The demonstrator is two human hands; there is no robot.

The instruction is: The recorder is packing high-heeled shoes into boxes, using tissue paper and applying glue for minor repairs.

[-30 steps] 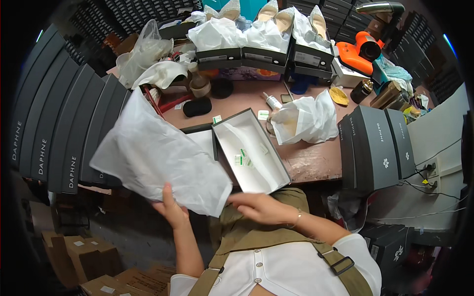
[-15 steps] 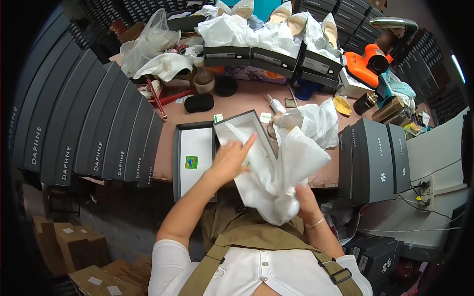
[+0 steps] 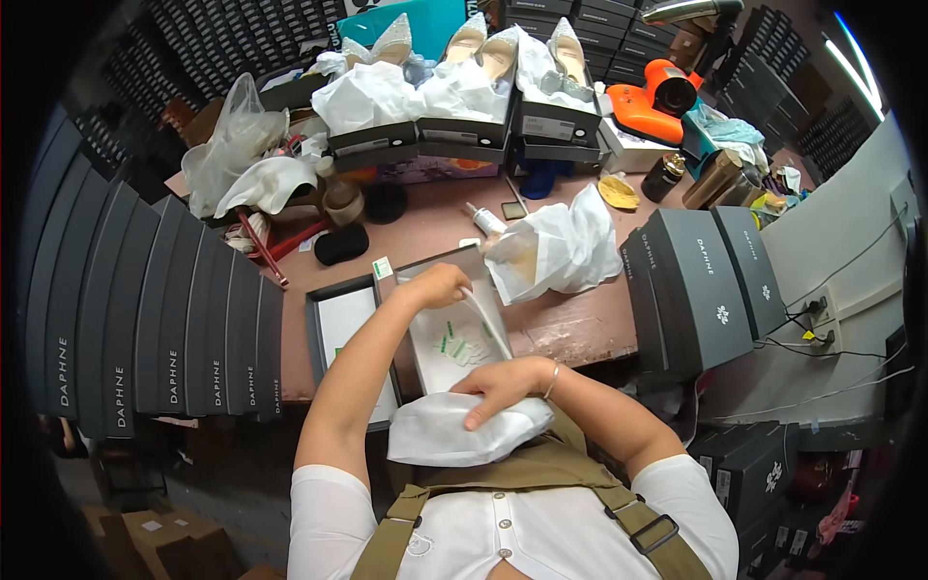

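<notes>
My right hand is closed on a white tissue-wrapped bundle, held low against my apron at the box's near end. What the tissue wraps is hidden. My left hand reaches over the open shoebox, fingers closed on a white paper strip that slants down along the box's right side. Small green-and-white packets lie on the box's pale bottom. Left of it is a dark shallow lid with a white inside, partly covered by my left forearm.
Grey shoeboxes line the left side; more grey shoeboxes stand at right. Crumpled white tissue lies beyond the box. Open boxes with sparkly pointed shoes stand at the back, beside an orange device. A black oval pad lies back left.
My right hand has brought the wrapped bundle left, in front of the box, its loose tissue now gathered in. The left hand, fingers spread before, has closed on the paper strip. The whole view has shifted.
</notes>
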